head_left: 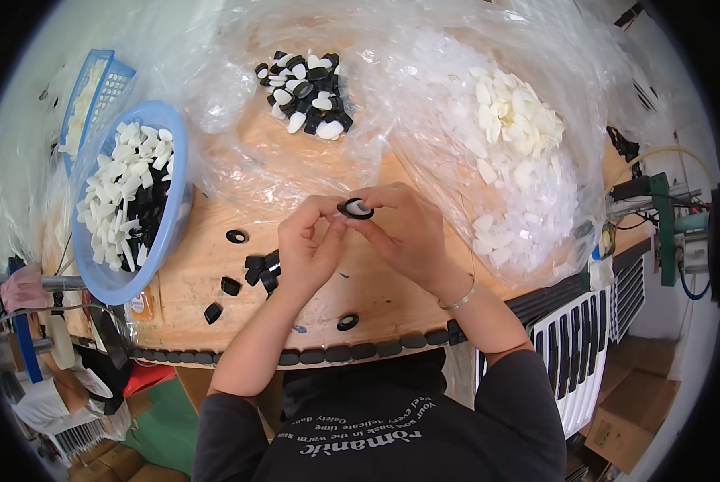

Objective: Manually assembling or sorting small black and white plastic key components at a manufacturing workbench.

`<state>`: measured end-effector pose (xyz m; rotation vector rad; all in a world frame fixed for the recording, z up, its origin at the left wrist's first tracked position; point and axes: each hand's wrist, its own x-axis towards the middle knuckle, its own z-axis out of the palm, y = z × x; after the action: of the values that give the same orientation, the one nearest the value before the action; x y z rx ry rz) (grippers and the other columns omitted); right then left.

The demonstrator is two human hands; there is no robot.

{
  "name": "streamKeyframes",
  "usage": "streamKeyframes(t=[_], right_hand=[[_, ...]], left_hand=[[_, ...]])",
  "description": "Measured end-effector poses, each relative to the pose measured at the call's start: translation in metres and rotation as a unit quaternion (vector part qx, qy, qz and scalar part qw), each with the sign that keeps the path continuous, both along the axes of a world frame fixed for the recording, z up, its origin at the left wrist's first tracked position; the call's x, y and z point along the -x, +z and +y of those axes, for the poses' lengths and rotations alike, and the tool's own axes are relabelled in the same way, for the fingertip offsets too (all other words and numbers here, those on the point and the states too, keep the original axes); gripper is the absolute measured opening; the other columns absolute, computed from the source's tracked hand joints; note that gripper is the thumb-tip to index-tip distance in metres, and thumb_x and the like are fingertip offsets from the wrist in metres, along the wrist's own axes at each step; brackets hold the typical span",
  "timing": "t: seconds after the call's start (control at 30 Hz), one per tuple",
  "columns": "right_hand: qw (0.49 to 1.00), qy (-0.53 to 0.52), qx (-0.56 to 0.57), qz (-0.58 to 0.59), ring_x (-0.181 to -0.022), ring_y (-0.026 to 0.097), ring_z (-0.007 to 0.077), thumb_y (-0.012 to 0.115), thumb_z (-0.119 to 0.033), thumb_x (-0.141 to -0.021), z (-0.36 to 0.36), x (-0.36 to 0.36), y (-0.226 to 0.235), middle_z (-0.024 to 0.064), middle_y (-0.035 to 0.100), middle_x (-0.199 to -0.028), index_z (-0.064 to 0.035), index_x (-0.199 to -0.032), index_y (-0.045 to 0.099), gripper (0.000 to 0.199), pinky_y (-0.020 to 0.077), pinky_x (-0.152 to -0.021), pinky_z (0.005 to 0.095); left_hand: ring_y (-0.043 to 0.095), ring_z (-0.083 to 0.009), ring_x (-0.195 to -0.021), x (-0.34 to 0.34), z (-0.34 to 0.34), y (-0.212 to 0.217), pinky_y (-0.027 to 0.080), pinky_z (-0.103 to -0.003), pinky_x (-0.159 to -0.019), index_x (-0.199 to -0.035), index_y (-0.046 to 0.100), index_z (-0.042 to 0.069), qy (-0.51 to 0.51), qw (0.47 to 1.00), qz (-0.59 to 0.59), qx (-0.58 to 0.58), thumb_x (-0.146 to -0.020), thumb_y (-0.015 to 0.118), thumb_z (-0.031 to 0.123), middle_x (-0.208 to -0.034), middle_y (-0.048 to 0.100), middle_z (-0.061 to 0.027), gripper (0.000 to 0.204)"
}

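Observation:
Above the middle of the wooden table, my two hands come together at a small black oval ring piece with a white oval insert [358, 208]. My left hand [310, 234] pinches its left side between thumb and fingertips. From the other side, my right hand [409, 233] has its fingers and thumb closed on the same piece. How far the white insert sits inside the ring is too small to tell. Near my left forearm lie a loose black oval ring [236, 236] and several black pieces [262, 271]. Another black ring [348, 322] rests below my hands.
At left stands a blue basin [176, 215] of white and black pieces, with a blue basket [119, 87] behind. A black-and-white pile [305, 90] lies at the back. White pieces [519, 112] sit on clear plastic sheeting at right. Black pieces [337, 353] line the table's front edge.

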<state>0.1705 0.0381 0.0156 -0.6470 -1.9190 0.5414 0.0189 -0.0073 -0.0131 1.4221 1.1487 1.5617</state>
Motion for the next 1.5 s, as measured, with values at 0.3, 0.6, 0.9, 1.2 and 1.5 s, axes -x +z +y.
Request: streamKeyframes(t=[0.3,0.6,0.9,1.2,1.5], right_hand=[[0.999,0.029,-0.009,0.009,-0.081,0.067,0.022,0.075,0.002,-0.071,0.003,-0.003,0.002,0.0109,0.067,-0.093,-0.0041,-0.091,0.063,0.024,0.0542,-0.067,0.0285],[0.998,0.063,0.008,0.022,-0.078,0.065,0.0223,0.074,0.003,-0.069,0.002,-0.005,0.008,0.0096,0.067,-0.095,-0.0045,-0.089,0.064,0.024,0.0541,-0.065,0.0284],[0.997,0.056,-0.041,-0.03,-0.076,0.063,0.0248,0.073,0.0,-0.071,0.001,-0.013,0.016,0.0079,0.066,-0.092,-0.0038,-0.089,0.063,0.021,0.0518,-0.064,0.032],[0.996,0.058,-0.052,-0.049,-0.078,0.063,0.0256,0.072,-0.001,-0.074,-0.003,-0.011,0.015,0.0076,0.064,-0.093,-0.0035,-0.088,0.063,0.017,0.0521,-0.067,0.0322],[0.996,0.025,-0.04,-0.074,-0.084,0.062,0.0273,0.069,0.0,-0.076,-0.004,-0.012,0.008,0.0117,0.061,-0.097,0.0012,-0.09,0.062,0.015,0.0525,-0.071,0.0336]], left_hand=[[0.06,-0.0142,-0.089,-0.003,-0.003,0.004,0.045,-0.026,-0.08,-0.097,0.062,-0.001,0.01,0.999,0.04,0.013,-0.082,0.06,-0.009,-0.092,0.065,-0.0078,0.017],[0.061,-0.0204,-0.084,0.004,0.0,0.007,0.046,-0.029,-0.08,-0.089,0.064,-0.002,-0.016,1.0,0.011,-0.002,-0.077,0.06,-0.009,-0.089,0.066,-0.011,0.015],[0.059,-0.0277,-0.085,0.018,0.006,0.019,0.047,-0.033,-0.078,-0.094,0.063,-0.002,0.011,0.936,0.312,-0.165,-0.071,0.06,-0.012,-0.089,0.063,-0.0136,0.025],[0.059,-0.0298,-0.085,0.013,0.008,0.012,0.047,-0.034,-0.078,-0.09,0.063,-0.001,-0.008,0.972,0.204,-0.115,-0.067,0.064,-0.007,-0.088,0.064,-0.0137,0.023],[0.06,-0.0299,-0.085,-0.006,0.004,0.016,0.048,-0.036,-0.078,-0.098,0.063,-0.003,0.09,0.961,0.222,-0.136,-0.065,0.07,-0.007,-0.092,0.065,-0.0144,0.034]])
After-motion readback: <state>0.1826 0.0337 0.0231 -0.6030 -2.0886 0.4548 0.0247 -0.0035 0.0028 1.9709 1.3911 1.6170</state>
